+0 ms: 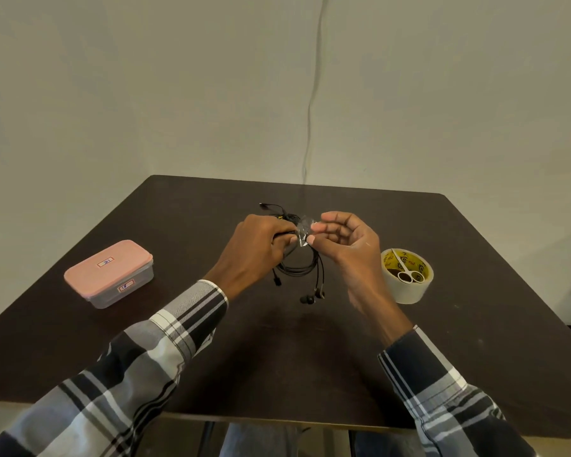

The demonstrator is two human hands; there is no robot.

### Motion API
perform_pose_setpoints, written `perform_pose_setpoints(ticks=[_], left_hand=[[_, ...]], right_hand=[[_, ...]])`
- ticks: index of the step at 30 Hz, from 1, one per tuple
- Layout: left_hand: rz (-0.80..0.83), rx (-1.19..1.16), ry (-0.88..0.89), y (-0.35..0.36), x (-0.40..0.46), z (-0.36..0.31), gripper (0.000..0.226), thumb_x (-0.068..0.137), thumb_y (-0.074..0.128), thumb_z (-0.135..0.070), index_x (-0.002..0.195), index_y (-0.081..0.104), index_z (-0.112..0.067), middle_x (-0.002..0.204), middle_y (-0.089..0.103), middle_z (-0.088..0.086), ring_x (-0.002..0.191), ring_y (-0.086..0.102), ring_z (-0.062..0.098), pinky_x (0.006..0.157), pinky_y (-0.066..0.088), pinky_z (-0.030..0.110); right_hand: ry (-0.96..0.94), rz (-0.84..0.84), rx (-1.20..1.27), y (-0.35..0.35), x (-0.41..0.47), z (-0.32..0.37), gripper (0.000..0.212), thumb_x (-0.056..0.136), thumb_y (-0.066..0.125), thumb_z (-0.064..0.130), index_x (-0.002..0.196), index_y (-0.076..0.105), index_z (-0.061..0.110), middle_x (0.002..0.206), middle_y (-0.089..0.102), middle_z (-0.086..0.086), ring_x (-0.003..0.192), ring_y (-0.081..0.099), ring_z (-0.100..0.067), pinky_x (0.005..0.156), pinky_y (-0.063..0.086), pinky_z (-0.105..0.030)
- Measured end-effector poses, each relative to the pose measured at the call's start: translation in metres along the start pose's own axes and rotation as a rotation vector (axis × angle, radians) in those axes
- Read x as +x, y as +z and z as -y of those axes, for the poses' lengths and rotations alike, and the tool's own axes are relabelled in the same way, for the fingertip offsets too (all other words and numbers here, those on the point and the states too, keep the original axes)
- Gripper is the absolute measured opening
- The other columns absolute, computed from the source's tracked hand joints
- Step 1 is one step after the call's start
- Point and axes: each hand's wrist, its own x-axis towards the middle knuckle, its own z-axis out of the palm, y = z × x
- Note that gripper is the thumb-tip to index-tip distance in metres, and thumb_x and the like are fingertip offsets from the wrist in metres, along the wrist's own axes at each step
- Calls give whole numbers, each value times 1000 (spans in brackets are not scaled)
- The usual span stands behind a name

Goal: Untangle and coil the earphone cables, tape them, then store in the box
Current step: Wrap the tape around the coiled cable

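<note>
Sleeves (165,351): plaid, seen nearest the camera.
Left hand (257,245): fingers curled round the coiled earphone cables (305,270), held above the table (310,357).
Right hand (343,239): clear tape piece (305,229) pinched at the coil.
Box (109,273): lid closed, set left.
Tape roll (406,275): set right, scissors (406,270) laid on it.

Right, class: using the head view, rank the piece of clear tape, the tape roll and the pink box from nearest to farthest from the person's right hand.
1. Piece of clear tape: pinched by the right hand, on the coiled cable.
2. Tape roll: on the table, just right of that hand, with small scissors resting on top.
3. Pink box: far left, beyond the left hand.
</note>
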Motion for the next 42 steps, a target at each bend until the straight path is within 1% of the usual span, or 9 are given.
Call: perform_pose_setpoints(ticks=[10, 15, 19, 22, 28, 32, 34, 38, 42], left_hand=[[-3, -42, 15, 0, 0, -9, 15, 94, 64, -19, 82, 73, -15, 68, 66, -3, 62, 60, 11, 62, 53, 39], [54, -133, -48, 0, -1, -10, 14, 95, 64, -19, 99, 76, -15, 82, 72, -1, 73, 67, 7, 72, 58, 36], [70, -319, -124, 0, -2, -12, 16, 94, 65, -23, 105, 77, -20, 84, 75, -7, 70, 69, 0, 64, 56, 19], [21, -426, -187, 5, -4, -16, 20, 92, 67, -36, 100, 78, -21, 67, 71, -16, 59, 67, -1, 53, 47, 11], [-72, -574, -331, 16, -2, -16, 16, 92, 69, -25, 89, 80, -14, 74, 75, -1, 62, 71, 9, 54, 48, 15], [-102, -674, -379, 19, -1, -15, 14, 91, 70, -21, 87, 80, -12, 72, 75, 4, 63, 70, 13, 58, 51, 21], [-110, -734, -406, 20, 0, -15, 13, 90, 71, -19, 86, 80, -10, 73, 75, 8, 64, 68, 15, 63, 54, 27], [-111, -822, -457, 20, -1, -16, 13, 89, 72, -17, 84, 80, -8, 75, 75, 14, 66, 67, 18, 67, 55, 32], [-106, -909, -518, 18, -1, -20, 13, 87, 74, -14, 87, 78, -2, 80, 75, 17, 69, 69, 20, 67, 58, 26]], right_hand=[[-78, -59, -147, 4, 1, -4, 39, 76, 86, 7, 110, 69, 14, 98, 74, -3, 84, 71, -18, 80, 61, -33], [-109, -63, -229, 0, 1, -5, 44, 76, 87, 13, 115, 68, 18, 98, 74, 3, 87, 74, -13, 76, 60, -26], [-142, -58, -284, -2, 0, -3, 47, 78, 86, 15, 121, 66, 16, 102, 73, 3, 91, 74, -11, 78, 61, -28], [-195, -65, -338, 0, -4, 0, 46, 81, 83, 20, 123, 65, 14, 106, 72, 4, 90, 74, -8, 76, 61, -25], [-281, -86, -450, 0, -7, 1, 49, 82, 82, 12, 127, 63, 15, 113, 70, 4, 93, 73, -6, 79, 61, -24], [-270, -130, -476, -1, -6, 1, 61, 80, 84, 18, 135, 59, 16, 116, 61, 24, 94, 72, -4, 79, 60, -20], [-247, -134, -452, -3, -4, 1, 56, 77, 87, 23, 128, 62, 19, 111, 66, 18, 92, 73, -3, 76, 59, -18], [-292, -115, -499, -5, -4, -1, 35, 78, 87, 23, 104, 63, 26, 77, 71, 16, 75, 71, 2, 61, 54, -12], [-544, -61, -655, -9, -4, -1, 20, 83, 82, 15, 99, 71, 11, 86, 72, 8, 79, 71, -6, 69, 60, -24]])
